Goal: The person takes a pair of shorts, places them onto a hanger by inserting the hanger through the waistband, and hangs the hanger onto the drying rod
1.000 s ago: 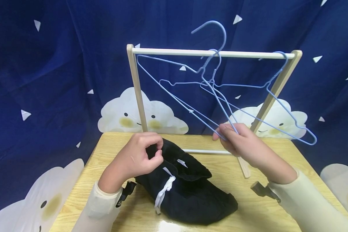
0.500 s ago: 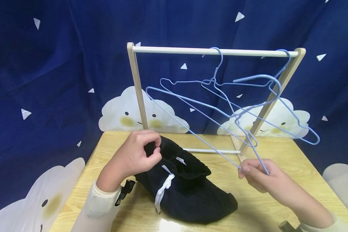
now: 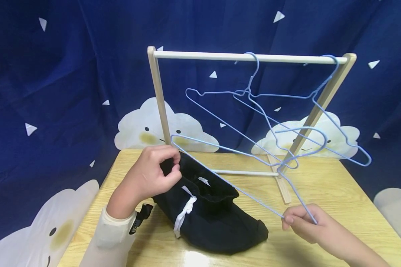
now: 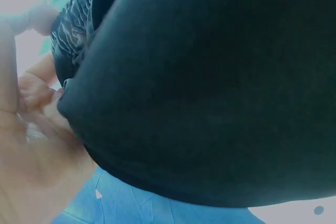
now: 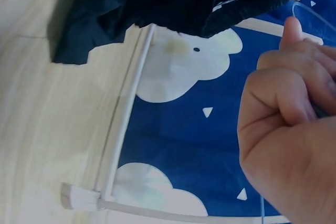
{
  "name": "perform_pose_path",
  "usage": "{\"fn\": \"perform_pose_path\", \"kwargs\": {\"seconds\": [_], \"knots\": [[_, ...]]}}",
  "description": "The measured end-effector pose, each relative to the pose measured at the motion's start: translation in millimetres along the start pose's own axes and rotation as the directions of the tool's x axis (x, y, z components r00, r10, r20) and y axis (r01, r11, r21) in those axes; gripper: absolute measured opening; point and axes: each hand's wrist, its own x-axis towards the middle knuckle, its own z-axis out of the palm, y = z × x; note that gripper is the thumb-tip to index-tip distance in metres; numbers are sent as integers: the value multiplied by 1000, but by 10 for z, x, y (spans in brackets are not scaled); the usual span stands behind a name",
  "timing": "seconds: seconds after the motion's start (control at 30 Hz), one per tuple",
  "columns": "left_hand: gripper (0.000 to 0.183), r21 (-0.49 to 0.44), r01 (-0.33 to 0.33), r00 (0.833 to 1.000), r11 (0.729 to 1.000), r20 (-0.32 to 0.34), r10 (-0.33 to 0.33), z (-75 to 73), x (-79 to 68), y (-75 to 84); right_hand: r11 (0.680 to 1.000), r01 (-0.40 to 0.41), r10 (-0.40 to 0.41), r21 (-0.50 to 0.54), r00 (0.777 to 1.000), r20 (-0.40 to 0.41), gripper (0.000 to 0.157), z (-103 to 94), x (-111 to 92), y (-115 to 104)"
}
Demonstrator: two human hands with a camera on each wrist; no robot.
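Table point(image 3: 347, 185): rack point(image 3: 250, 57) stood at the back, two hangers point(image 3: 287, 97) hung on its top bar toward the right. Shorts point(image 3: 217, 222) lay in front of the rack, left of centre. Left hand point(image 3: 152, 174) at the shorts' rear edge; right hand point(image 3: 302, 222) right of them, holding a third hanger point(image 3: 227, 148) slanted above.

Light-blue wire hanger point(image 3: 240, 155) over black shorts point(image 3: 214, 215) with a white drawstring point(image 3: 183, 217); behind the shorts, a pale wooden rack point(image 3: 250, 57) and navy backdrop point(image 3: 70, 74) patterned with white clouds and triangles; the table point(image 3: 334, 185) appears light oak-grained.
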Motion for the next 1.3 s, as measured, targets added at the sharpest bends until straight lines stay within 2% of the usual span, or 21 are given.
{"fn": "perform_pose_path", "kwargs": {"seconds": [0.33,0.53,0.7,0.9,1.03,1.17,1.3], "knots": [[16,11,23,1000,1000,-7,-23,-51,-5,-12,989,-95,92,-116,995,-26,34,24,-109,118],[16,24,31,999,999,-22,-30,-85,-14,-20,983,-74,66,-168,996,-52,36,20,-178,181],[15,36,22,999,999,-36,-21,-95,-17,-22,984,-17,15,-179,1000,-17,40,11,-223,243],[11,13,6,1000,1000,7,-6,-93,-10,29,985,21,-21,-171,1000,1,41,12,-243,281],[9,-4,-19,999,1000,27,19,-71,2,69,976,41,-45,-215,999,-16,41,17,-254,279],[9,-25,-53,997,998,60,54,-33,8,92,979,19,-22,-205,1000,-9,41,20,-232,249],[9,-34,-89,988,995,127,93,-2,9,160,987,-19,21,-158,1000,13,40,29,-205,209]]}}
